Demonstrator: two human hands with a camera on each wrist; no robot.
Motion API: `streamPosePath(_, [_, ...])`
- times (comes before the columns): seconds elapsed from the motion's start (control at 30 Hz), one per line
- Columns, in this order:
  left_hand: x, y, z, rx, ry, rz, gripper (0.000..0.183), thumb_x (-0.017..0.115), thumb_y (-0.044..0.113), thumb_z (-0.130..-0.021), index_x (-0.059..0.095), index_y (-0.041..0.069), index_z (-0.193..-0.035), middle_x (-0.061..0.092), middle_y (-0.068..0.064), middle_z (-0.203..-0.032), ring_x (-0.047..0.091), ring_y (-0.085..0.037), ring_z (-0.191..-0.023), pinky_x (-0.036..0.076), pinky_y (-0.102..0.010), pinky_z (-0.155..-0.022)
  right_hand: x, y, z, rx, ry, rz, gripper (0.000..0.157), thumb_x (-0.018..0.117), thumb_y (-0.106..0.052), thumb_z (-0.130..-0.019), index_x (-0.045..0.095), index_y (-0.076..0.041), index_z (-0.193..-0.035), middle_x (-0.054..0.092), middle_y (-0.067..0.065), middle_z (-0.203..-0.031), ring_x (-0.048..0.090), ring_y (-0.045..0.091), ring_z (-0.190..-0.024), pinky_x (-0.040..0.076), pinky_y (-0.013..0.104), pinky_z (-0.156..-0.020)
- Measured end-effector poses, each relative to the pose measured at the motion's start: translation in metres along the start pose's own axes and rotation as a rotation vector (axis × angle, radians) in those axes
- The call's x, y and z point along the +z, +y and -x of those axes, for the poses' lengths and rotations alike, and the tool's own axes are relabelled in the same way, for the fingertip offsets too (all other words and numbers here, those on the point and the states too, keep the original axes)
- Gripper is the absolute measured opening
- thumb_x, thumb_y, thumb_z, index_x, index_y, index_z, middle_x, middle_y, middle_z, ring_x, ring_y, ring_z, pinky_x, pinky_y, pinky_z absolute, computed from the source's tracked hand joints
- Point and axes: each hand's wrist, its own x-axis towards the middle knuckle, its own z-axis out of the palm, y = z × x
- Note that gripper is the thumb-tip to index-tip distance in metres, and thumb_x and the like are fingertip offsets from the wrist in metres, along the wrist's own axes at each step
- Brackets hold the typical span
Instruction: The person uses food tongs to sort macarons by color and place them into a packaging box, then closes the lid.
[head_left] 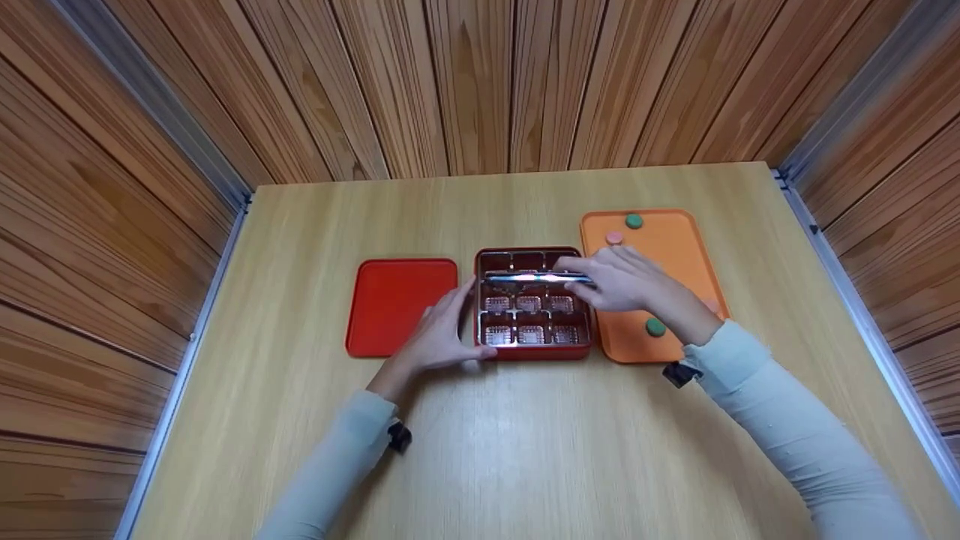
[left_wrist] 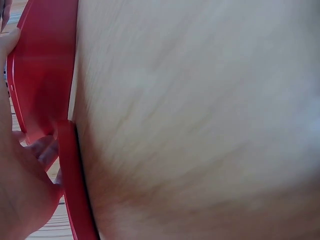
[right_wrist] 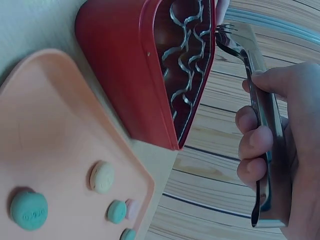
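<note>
My right hand (head_left: 619,277) grips metal tongs (right_wrist: 272,160), fingers curled round the handle. The tongs' fork-like tip lies over the red box (head_left: 536,352), near its rim in the right wrist view. Inside the box is a clear plastic insert (head_left: 529,304) split into several compartments. My left hand (head_left: 439,337) rests at the box's left side, fingers extended along that wall and thumb at the front corner. In the left wrist view the hand (left_wrist: 25,190) sits between the box (left_wrist: 47,70) and a red lid (left_wrist: 75,195).
An orange tray (head_left: 630,345) lies right of the box. On it are several macarons, including green ones (head_left: 655,327), a pink one (head_left: 614,238) and a cream one (right_wrist: 102,177). The red lid (head_left: 397,307) lies flat on the left. Wooden walls (head_left: 465,90) enclose the table.
</note>
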Motion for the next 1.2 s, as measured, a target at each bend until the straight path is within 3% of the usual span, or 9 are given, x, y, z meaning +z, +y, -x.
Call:
streamPosePath(0.63, [0.001, -0.002, 0.001, 0.012, 0.015, 0.01, 0.135, 0.091, 0.069, -0.081, 0.015, 0.022, -0.183, 0.034, -0.017, -0.185, 0.029, -0.041, -0.174, 0.018, -0.077, -0.14, 0.015, -0.005, -0.004, 0.045, -0.06, -0.05, 0.047, 0.063, -0.029, -0.112, 0.065, -0.017, -0.157, 0.028, -0.008, -0.061, 0.025, 0.013, -0.053, 0.02, 0.027, -0.054])
streamPosePath(1.2, [0.0, -0.001, 0.0, -0.005, 0.0, 0.017, 0.136, 0.089, 0.072, -0.081, 0.013, 0.028, -0.183, 0.029, -0.014, -0.188, 0.027, -0.04, -0.175, 0.014, -0.077, -0.141, 0.017, -0.006, -0.006, 0.097, -0.109, -0.09, 0.055, 0.063, -0.04, -0.113, 0.059, -0.015, -0.162, 0.033, -0.009, -0.06, 0.032, 0.014, -0.051, 0.024, 0.029, -0.054])
